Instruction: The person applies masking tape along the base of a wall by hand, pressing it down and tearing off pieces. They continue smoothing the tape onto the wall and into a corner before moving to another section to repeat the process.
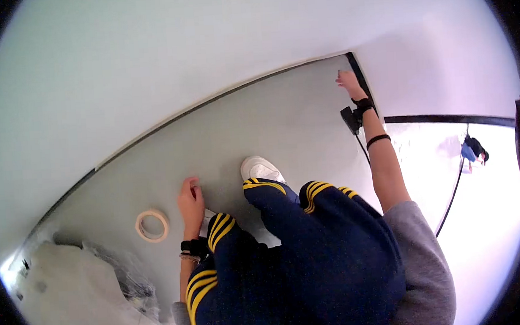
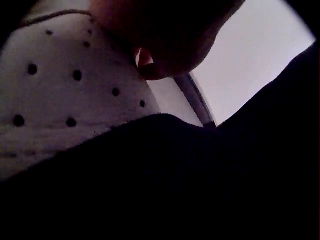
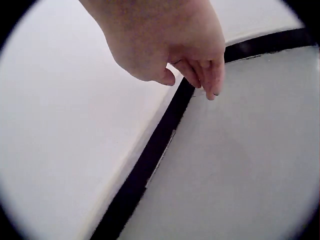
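Observation:
My right hand (image 1: 350,84) reaches out to the corner where two walls meet the grey floor. In the right wrist view the hand (image 3: 172,42) hangs over the dark skirting strip (image 3: 162,127), its fingers loosely bent and pointing down; whether they touch the floor, I cannot tell. My left hand (image 1: 190,204) is beside my left knee, near a white shoe, with fingers relaxed and nothing seen in them. To its left a roll of cream tape (image 1: 152,225) lies flat on the floor. The left wrist view is dark, showing part of the hand (image 2: 160,37) by a perforated white shoe (image 2: 55,95).
Crumpled clear plastic sheeting (image 1: 121,272) and a large pale covered object (image 1: 65,293) stand at the lower left. A white shoe (image 1: 262,169) is on the floor between the hands. At the right, beyond a dark edge, a person (image 1: 475,150) is visible, with a dark cable (image 1: 453,201) nearby.

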`<state>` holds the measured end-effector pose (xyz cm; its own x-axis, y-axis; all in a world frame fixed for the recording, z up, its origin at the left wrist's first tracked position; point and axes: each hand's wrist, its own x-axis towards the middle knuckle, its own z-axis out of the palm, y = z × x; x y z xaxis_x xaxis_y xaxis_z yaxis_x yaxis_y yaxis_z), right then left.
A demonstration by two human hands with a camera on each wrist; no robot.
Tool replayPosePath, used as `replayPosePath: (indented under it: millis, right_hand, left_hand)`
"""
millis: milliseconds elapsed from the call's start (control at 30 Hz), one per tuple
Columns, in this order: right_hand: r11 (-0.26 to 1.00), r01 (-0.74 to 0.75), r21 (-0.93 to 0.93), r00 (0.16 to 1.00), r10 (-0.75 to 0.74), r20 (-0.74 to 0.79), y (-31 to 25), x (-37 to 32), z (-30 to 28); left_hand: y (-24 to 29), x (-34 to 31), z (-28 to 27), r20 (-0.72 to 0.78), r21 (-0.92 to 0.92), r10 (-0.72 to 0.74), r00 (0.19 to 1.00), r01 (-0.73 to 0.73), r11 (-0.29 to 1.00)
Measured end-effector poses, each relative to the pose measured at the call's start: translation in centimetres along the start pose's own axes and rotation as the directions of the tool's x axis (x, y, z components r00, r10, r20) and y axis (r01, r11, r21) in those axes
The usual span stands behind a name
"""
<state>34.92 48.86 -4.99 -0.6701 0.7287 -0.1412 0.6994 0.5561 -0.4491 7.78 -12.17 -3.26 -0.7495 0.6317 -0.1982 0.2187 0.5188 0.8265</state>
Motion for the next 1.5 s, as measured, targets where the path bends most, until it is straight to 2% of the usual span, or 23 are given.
replayPosePath:
  millis: [67, 133, 200, 233, 267, 300, 367, 400, 433, 467, 500, 533, 667, 700, 767, 800, 1033, 1100, 1167, 1267, 1300, 1433, 1500]
  right_hand:
    - [0.973, 0.202, 0.107, 0.975, -0.190, -0.111, 0.8, -1.9, 0.7]
    - [0.893, 0.289, -0.344, 0.953, -0.303, 0.014, -4.7, -4.5, -1.0]
    - [0.960, 0.095, -0.263, 0.993, -0.112, -0.048, -9.8, -4.7, -0.6]
    - [0.769, 0.144, -0.623, 0.989, -0.084, 0.125, -11.3, -4.1, -0.4]
    - [0.725, 0.096, -0.682, 0.991, -0.003, 0.137, -14.7, -3.9, -0.1]
    - [0.769, 0.094, -0.632, 0.944, -0.271, -0.190, -12.9, -3.1, 3.9]
    - [0.467, 0.034, -0.883, 0.999, 0.000, 0.038, -10.5, 5.8, 11.2]
    - [0.473, 0.028, -0.881, 1.000, -0.001, 0.031, -11.5, 7.2, 12.7]
    - [0.832, -0.124, -0.541, 0.979, 0.013, -0.204, -12.5, 7.9, 14.2]
    - [0.984, -0.171, -0.048, 0.908, 0.138, -0.396, -13.4, 8.1, 15.5]
    - [0.886, -0.095, 0.454, 0.806, 0.336, -0.488, -14.2, 8.1, 16.7]
    - [0.568, 0.087, 0.819, 0.700, 0.550, -0.455, -14.7, 8.0, 17.6]
    - [0.113, -0.084, 0.990, 0.515, 0.855, -0.054, -26.3, 4.1, 7.9]
    - [0.113, -0.082, 0.990, 0.516, 0.855, -0.054, -24.2, 5.3, 9.0]
    - [0.579, -0.366, 0.729, 0.597, 0.747, -0.293, -17.6, 8.4, 12.7]
    - [0.650, -0.396, 0.648, 0.635, 0.704, -0.318, -17.3, 8.4, 12.2]
    - [0.719, -0.409, 0.562, 0.712, 0.636, -0.297, -13.9, 8.3, 8.9]
    - [0.705, -0.403, 0.583, 0.718, 0.639, -0.277, -14.4, 8.1, 7.3]
    - [0.243, -0.098, 0.965, 0.587, 0.797, -0.141, -17.1, 6.8, 4.2]
    - [0.214, -0.147, 0.966, 0.546, 0.832, -0.102, -16.9, 7.4, 2.9]
    - [0.065, -0.002, 0.998, 0.532, 0.845, -0.054, -16.8, 7.8, 2.7]
    - [0.033, -0.030, 0.999, 0.582, 0.813, -0.009, -6.1, 10.2, 5.4]
    - [0.809, -0.278, 0.518, 0.830, 0.474, -0.293, -3.6, 10.2, 5.5]
  left_hand:
    - [1.0, 0.0, -0.3, 0.082, 0.024, -0.114, 0.990, 0.112, 0.993]
    - [0.0, 0.0, 0.8, 0.056, -0.007, -0.034, 0.998, 0.035, 0.999]
    - [0.0, -0.2, 1.2, 0.017, -0.041, 0.047, 0.999, -0.046, 0.998]
    - [0.2, -0.3, 1.1, 0.009, -0.039, 0.052, 0.999, -0.051, 0.998]
    - [0.3, -0.3, 1.1, -0.001, -0.037, 0.054, 0.999, -0.054, 0.998]
    - [0.5, -0.3, 0.9, 0.000, -0.041, 0.069, 0.998, -0.069, 0.997]
    - [1.3, -0.4, 0.4, 0.056, -0.049, -0.020, 0.998, 0.023, 0.999]
    - [1.2, -0.3, 0.5, 0.054, -0.044, -0.013, 0.998, 0.015, 0.999]
    - [0.9, -0.3, 0.7, 0.052, -0.014, -0.042, 0.998, 0.043, 0.999]
    - [0.8, -0.3, 0.8, 0.050, 0.018, -0.071, 0.996, 0.070, 0.997]
    - [1.2, -0.3, 0.6, 0.056, 0.028, -0.067, 0.996, 0.065, 0.997]
    - [1.8, -0.4, 0.4, 0.049, 0.015, -0.081, 0.995, 0.081, 0.997]
    - [0.0, -0.5, 1.2, 0.031, -0.025, -0.074, 0.997, 0.075, 0.997]
    - [0.0, -0.5, 1.2, 0.030, -0.025, -0.073, 0.997, 0.074, 0.997]
    - [0.1, -0.5, 1.2, 0.035, -0.013, -0.118, 0.992, 0.119, 0.993]
    - [0.3, -0.6, 1.1, 0.035, -0.009, -0.122, 0.992, 0.123, 0.992]
    - [1.9, -0.1, 0.4, 0.013, 0.075, -0.096, 0.995, 0.095, 0.993]
    - [1.9, 0.1, 0.5, 0.022, 0.114, -0.141, 0.990, 0.138, 0.984]
    - [0.7, -0.2, 1.0, -0.044, 0.080, -0.021, 0.999, 0.024, 0.997]
    - [1.2, 0.0, 1.0, -0.017, 0.094, -0.056, 0.998, 0.057, 0.994]
    - [1.1, -0.1, 1.0, -0.010, 0.097, -0.054, 0.999, 0.054, 0.994]
    - [0.7, -0.1, 0.9, -0.002, 0.149, -0.039, 0.999, 0.039, 0.988]
    - [0.7, 0.0, 1.0, -0.008, 0.194, -0.008, 1.000, 0.009, 0.981]
